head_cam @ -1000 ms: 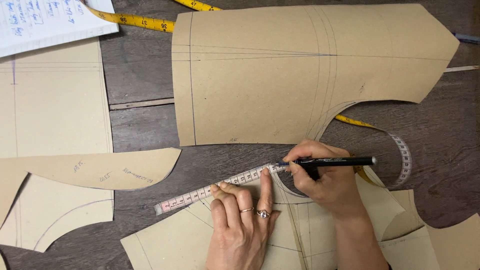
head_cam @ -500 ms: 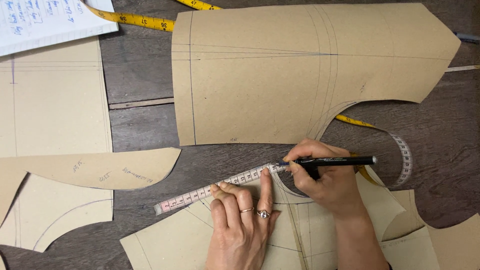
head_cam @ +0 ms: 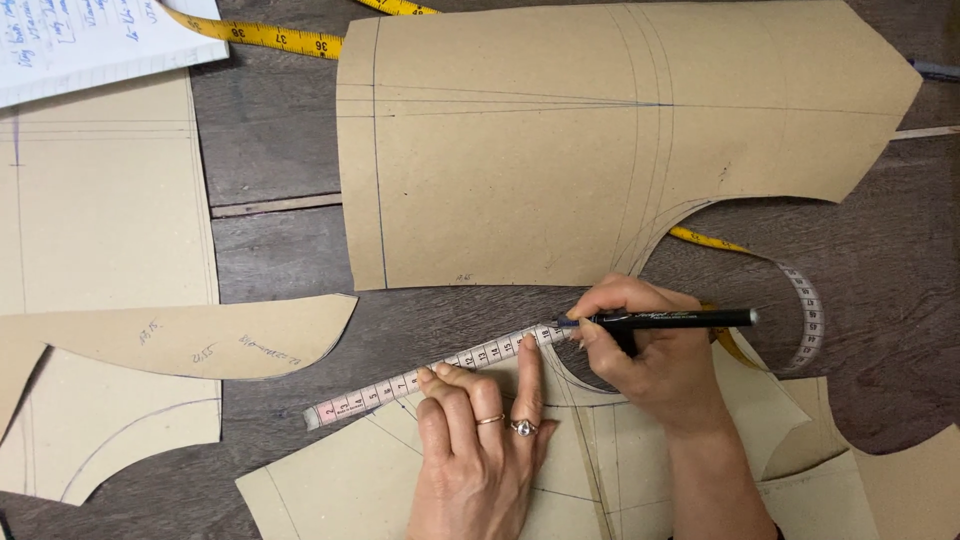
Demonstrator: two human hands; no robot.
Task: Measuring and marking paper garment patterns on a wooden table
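Nothing has shifted since earlier: left hand presses flat, fingers spread, on the measuring tape across the lower pattern piece, while right hand pinches a black pen at the tape's end.

Big brown paper pattern piece lies at table's far middle. Lined note sheet at far left corner. Curved pattern strip and tall piece near left edge.
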